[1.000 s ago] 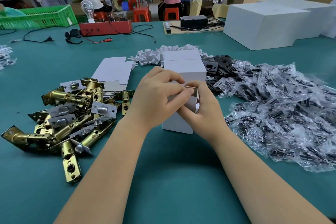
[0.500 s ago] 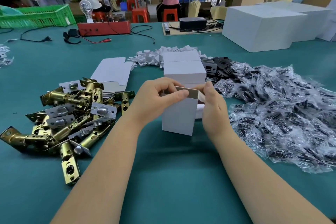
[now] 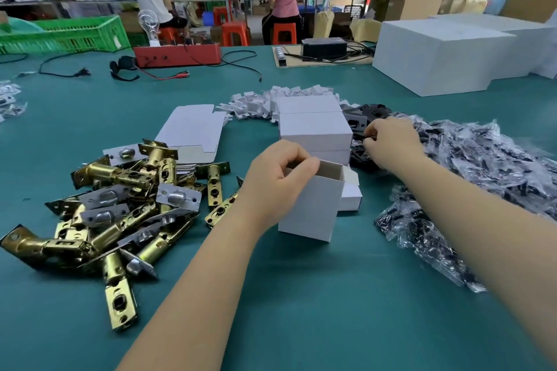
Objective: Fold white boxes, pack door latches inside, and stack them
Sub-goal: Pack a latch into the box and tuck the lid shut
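white box (image 3: 310,208) stands upright, open end up, in left hand (image 3: 275,182).

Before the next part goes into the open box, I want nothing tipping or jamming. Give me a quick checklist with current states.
1. Open box upright on the table: ok.
2. Left hand steadying the box at its top edge: ok.
3. Top flap clear of the opening: ok, it hangs on the right side.
4. Box interior empty: cannot tell, the bottom is hidden.
5. Right hand has a part gripped: cannot tell, its fingers are closing at the black plates.
6. Door latches within the left hand's reach: ok.
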`<move>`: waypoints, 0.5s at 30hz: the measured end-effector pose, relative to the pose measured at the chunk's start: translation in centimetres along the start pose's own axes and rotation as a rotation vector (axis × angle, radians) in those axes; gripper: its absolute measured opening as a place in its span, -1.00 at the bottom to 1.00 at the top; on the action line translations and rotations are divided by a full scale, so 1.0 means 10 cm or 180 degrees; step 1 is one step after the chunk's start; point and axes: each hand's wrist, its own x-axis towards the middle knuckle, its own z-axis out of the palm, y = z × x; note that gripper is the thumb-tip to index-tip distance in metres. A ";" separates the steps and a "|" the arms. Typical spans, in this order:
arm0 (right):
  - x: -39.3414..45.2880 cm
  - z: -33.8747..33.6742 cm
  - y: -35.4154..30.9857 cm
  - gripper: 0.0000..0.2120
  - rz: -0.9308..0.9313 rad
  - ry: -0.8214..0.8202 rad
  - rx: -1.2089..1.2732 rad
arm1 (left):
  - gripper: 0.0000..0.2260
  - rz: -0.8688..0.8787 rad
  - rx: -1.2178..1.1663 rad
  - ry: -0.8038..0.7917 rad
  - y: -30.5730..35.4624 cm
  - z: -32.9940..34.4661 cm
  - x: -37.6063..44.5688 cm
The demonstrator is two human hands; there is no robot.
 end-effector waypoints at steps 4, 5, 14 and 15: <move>0.24 0.08 0.02 -0.68 -0.0024 -0.0172 -0.0541 | -0.80 0.0048 0.0047 0.0001 -0.03 0.01 0.01; 0.29 0.10 0.00 -0.66 -0.0070 -0.0247 -0.0637 | -0.80 0.0051 0.0045 0.0006 -0.03 0.02 0.02; 0.68 0.26 -0.18 -0.63 -0.0051 -0.0791 -0.0247 | -0.84 0.0022 0.0015 -0.0010 -0.01 0.02 0.00; 0.70 0.27 -0.17 -0.62 0.0009 -0.0898 -0.0258 | -0.84 0.0026 0.0015 -0.0008 -0.01 0.02 0.00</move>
